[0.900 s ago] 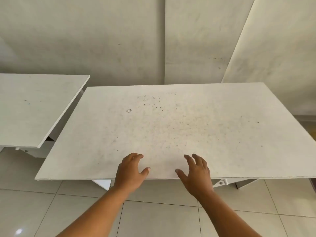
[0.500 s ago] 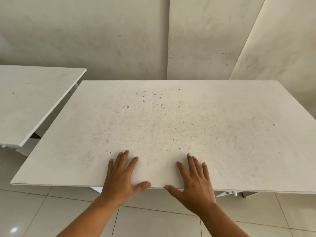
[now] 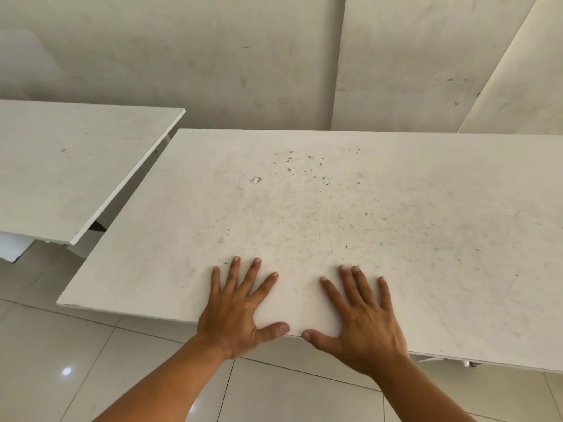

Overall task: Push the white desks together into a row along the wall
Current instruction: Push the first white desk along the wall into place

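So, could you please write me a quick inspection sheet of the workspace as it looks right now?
Surface: near desk, white top, scuffed and dusty.
Job's things: near desk's far edge appears to reach the wall; second desk to its left, angled, with a gap between the two tops.
Clutter: dark specks and a small clear scrap on the near desk.
Grippers: left hand and right hand lie flat on the near desk's front edge, fingers spread, thumbs at the rim.
Cables: nothing seen.
Surroundings: pale tiled floor; white panels lean against the wall.
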A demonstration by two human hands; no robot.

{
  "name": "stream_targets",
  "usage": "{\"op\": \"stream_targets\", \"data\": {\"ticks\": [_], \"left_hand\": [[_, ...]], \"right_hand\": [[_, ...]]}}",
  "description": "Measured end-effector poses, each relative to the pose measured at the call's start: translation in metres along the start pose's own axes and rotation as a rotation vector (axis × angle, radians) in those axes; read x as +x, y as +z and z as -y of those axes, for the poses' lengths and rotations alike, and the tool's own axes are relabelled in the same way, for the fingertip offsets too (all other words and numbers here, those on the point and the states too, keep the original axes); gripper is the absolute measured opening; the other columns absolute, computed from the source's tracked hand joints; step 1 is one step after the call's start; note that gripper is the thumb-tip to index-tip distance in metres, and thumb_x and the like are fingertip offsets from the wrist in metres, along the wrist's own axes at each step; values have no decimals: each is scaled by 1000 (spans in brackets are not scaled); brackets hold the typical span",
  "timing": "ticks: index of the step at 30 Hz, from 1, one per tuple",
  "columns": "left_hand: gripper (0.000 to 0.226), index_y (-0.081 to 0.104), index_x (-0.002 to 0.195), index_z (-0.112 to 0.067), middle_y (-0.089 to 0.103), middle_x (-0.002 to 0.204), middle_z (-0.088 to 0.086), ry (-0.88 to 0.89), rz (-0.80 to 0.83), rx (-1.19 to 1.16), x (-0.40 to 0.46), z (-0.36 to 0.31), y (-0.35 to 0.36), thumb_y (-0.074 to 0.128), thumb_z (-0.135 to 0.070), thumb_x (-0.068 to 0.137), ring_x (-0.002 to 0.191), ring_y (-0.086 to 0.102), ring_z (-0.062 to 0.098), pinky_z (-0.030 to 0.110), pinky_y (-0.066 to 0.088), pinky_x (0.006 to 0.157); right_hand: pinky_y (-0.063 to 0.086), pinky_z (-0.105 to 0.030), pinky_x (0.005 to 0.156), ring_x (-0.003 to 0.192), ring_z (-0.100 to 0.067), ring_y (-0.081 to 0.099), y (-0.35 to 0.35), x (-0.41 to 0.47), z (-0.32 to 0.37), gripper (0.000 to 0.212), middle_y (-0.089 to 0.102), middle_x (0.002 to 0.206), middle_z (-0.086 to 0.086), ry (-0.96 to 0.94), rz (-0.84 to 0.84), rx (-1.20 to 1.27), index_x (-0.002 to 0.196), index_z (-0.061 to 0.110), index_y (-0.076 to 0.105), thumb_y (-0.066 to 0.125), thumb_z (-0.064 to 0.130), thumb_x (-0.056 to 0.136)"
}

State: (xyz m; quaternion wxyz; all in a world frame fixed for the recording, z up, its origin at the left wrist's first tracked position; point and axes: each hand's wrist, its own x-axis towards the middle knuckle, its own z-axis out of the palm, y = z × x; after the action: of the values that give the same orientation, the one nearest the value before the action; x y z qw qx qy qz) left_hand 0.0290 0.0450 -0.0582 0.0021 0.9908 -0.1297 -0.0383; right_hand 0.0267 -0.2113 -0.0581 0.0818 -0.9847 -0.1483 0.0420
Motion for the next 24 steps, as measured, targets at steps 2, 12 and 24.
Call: {"op": "stream_targets", "data": {"ticks": [2, 12, 24], "left_hand": [[91, 6, 149, -41, -4, 161, -1, 3, -8, -10, 7, 6, 1, 23, -90, 74, 144, -16, 31, 65, 0, 112], [82, -6, 146, -49, -15, 159, -7, 21, 28, 15, 51, 43, -1, 13, -88, 76, 142, -26, 24, 61, -6, 113], [63, -13, 141, -56, -21, 157, -9, 55, 66, -18, 129, 93, -3, -3, -76, 82, 141, -28, 18, 57, -10, 114]], "right_hand": [[-2, -59, 117, 148, -21, -11, -1, 6, 4, 103, -1, 162, -3, 28, 0, 1, 153, 36, 14, 19, 97, 69], [-13, -65, 111, 140, -29, -33, -4, 47, 19, 115, -24, 159, -10, 176, 47, -33, 152, 33, -7, 6, 101, 60], [-15, -62, 111, 140, -26, -34, -4, 115, 31, 108, -27, 158, -5, 273, 44, -7, 150, 36, -14, -1, 98, 63]]}}
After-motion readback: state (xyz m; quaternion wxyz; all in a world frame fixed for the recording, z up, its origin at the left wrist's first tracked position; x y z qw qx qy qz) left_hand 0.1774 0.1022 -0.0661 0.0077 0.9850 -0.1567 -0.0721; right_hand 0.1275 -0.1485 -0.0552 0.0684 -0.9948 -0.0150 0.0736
